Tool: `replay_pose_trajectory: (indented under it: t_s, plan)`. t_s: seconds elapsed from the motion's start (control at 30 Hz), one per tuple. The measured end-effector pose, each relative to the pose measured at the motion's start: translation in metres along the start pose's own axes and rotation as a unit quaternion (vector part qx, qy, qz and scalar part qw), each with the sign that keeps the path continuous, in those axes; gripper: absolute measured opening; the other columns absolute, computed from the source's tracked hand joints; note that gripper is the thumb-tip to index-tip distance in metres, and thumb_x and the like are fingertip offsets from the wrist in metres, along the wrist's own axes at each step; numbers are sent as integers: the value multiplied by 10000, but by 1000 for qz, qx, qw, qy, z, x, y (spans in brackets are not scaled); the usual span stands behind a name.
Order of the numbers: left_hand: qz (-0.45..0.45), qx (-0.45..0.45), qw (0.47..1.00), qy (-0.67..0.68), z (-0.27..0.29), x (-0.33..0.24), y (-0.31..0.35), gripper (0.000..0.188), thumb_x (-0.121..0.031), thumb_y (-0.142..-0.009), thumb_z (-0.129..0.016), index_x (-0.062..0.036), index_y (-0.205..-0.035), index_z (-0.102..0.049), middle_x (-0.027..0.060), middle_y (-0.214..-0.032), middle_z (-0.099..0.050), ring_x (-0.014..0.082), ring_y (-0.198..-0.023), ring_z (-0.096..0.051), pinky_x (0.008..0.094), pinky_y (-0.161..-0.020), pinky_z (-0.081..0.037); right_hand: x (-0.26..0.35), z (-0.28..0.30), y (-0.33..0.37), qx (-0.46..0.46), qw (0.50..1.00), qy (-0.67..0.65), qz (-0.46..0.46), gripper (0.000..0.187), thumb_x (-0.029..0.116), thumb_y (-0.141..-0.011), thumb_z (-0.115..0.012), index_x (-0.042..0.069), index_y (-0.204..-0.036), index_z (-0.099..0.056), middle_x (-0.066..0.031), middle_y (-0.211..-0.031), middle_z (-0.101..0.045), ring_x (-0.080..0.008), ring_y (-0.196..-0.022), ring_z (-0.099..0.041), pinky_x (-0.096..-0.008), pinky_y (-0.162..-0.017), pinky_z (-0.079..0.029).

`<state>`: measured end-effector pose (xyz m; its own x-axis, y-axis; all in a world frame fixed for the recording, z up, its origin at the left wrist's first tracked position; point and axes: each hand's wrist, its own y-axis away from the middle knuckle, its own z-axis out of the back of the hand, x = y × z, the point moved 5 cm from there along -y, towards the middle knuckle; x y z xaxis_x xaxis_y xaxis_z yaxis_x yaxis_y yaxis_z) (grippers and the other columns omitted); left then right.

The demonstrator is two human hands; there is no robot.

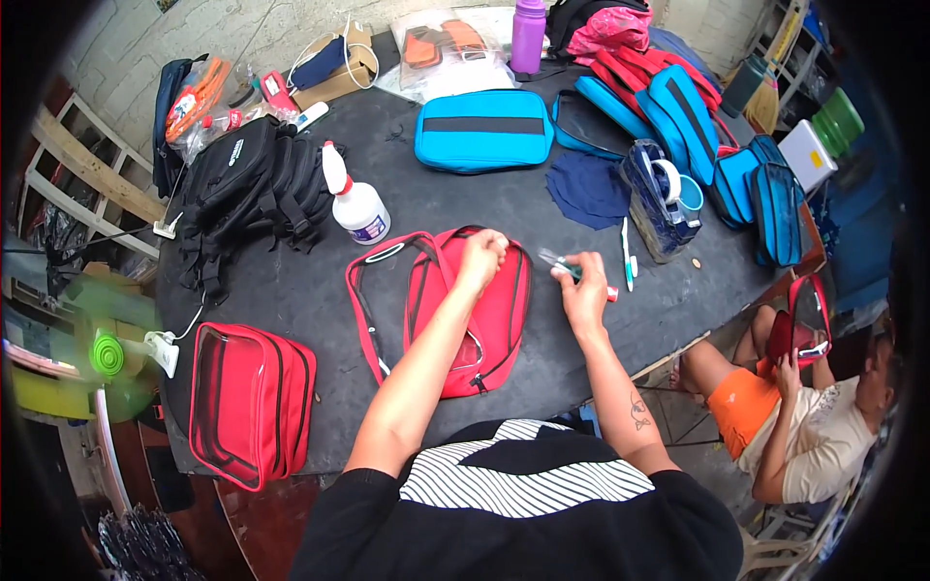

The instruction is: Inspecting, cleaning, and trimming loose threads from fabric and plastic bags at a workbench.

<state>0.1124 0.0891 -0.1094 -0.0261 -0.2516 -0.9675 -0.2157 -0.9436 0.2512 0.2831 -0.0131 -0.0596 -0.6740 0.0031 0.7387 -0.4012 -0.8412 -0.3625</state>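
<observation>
The red bag [506, 315] lies lengthwise away on the desk [291, 290], under the left hand [485, 257]; I can't tell its grip. Just right, the right hand [584, 290] pinches a small green thing [561, 264].

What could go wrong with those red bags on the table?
The small green tool in the right hand might nick the middle red bag if it's sharp; I can't tell.
The white spray bottle beside that bag could tip if bumped.
The left red bag, at the table's edge, might fall.
</observation>
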Motion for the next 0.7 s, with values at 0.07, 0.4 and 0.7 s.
replay_pose_trajectory:
  t_s: [0.07,0.4,0.7]
  plan:
    - [-122,-41,991,-25,-14,-37,20,99,-86,-903,-545,-7,-850,-574,11,-682,-546,100,-636,-517,256,-581,-429,-7,14,-2,-57,998,-34,-14,243,94,-735,-724,11,-919,-588,-126,-916,-554,-302,-785,-578,-378,-696,-463]
    - [-607,19,738,-294,-160,-100,187,695,-179,-749,-637,-284,-1393,-399,251,-1468,-256,447,-1220,-393,646,-973,-318,-10,8,22,9,986,165,-20,275,211,-758,-715,85,-983,-620,-82,-1017,-552,-271,-959,-513,-409,-850,-376]
    - [-68,-292,792,-531,176,-67,114,456,-243,-812,-656,52,-1146,-557,261,-1070,-610,398,-1006,-583,449,-886,-453,13,56,32,-29,972,207,108,468,270,-719,-763,78,-1103,-574,-139,-1106,-510,-340,-1003,-470,-436,-869,-360]
